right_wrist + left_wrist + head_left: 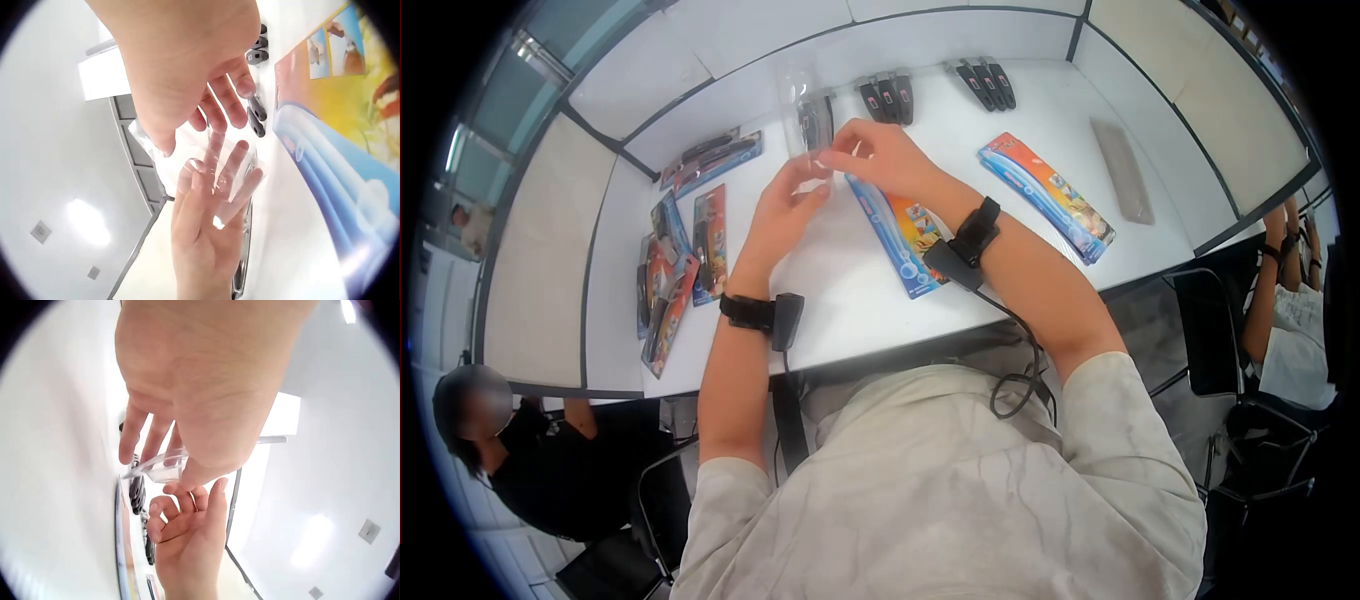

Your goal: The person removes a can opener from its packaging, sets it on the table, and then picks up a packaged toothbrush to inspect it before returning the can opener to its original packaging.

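A clear plastic blister shell [799, 88] stands upright at the far left of the table. My left hand [783, 208] holds it, with the clear wall between thumb and fingers in the left wrist view. My right hand [890, 160] is at the shell's near edge, its fingers loosely bent and its thumb apart from them in the right wrist view. Its fingertips [170, 488] are right beside the left thumb. Behind the shell lie black-handled tools [815, 120]. Under the right forearm is a blue and orange printed card [890, 235].
Another stack of printed cards [1048, 195] lies to the right, beside a grey-brown strip [1122, 170]. Black-handled tools [887, 97] and a second group [982, 84] line the back. Packed tools [668, 275] are piled at left. Low white partitions [1245, 165] enclose the table.
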The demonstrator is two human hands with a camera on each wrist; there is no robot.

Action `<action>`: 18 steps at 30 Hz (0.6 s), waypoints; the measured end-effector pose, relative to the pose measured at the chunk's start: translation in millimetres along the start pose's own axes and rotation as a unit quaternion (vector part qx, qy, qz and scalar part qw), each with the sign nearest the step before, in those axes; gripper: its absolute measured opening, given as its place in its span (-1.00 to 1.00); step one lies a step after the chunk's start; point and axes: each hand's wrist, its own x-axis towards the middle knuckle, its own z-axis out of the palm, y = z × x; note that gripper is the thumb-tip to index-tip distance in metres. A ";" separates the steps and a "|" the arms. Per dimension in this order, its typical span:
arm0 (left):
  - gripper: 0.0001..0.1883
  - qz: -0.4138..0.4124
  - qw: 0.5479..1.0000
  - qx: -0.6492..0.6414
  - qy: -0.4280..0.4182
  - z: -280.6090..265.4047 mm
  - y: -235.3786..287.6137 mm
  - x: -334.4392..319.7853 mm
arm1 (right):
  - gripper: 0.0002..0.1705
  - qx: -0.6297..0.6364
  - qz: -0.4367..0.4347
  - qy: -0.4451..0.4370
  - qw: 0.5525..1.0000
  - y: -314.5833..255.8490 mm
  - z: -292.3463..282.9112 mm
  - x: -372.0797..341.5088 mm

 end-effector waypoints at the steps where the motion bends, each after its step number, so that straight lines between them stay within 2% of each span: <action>1: -0.76 0.022 0.999 0.048 0.005 1.7 -0.1 0.0 | -0.58 -0.011 0.000 -0.007 1.000 -2.2 -1.1 -1.2; 4: -0.77 0.060 0.992 0.115 0.010 7.4 10.0 -1.5 | -0.60 -0.011 -0.002 -0.014 1.000 -3.0 -1.0 -1.6; 7: -0.73 0.066 0.990 0.126 0.007 9.7 16.2 -2.1 | -0.61 0.014 0.009 -0.009 1.000 -4.3 -1.6 -2.8; 10: -0.71 0.092 0.984 0.145 0.042 10.5 18.6 -3.8 | -0.63 0.049 0.020 0.007 0.999 -3.4 -1.9 -2.2; 14: -0.69 0.081 0.988 0.094 0.097 1.7 4.0 -1.5 | -0.61 0.123 0.036 0.045 0.991 11.8 -3.3 5.1; 17: -0.75 0.044 0.994 0.006 0.105 7.0 4.2 -0.6 | -0.58 0.190 0.049 0.118 0.973 7.0 -11.1 7.8; 18: -0.77 0.045 0.994 0.007 0.100 7.2 -0.3 1.0 | -0.57 0.151 0.035 0.156 0.976 6.5 -20.1 10.1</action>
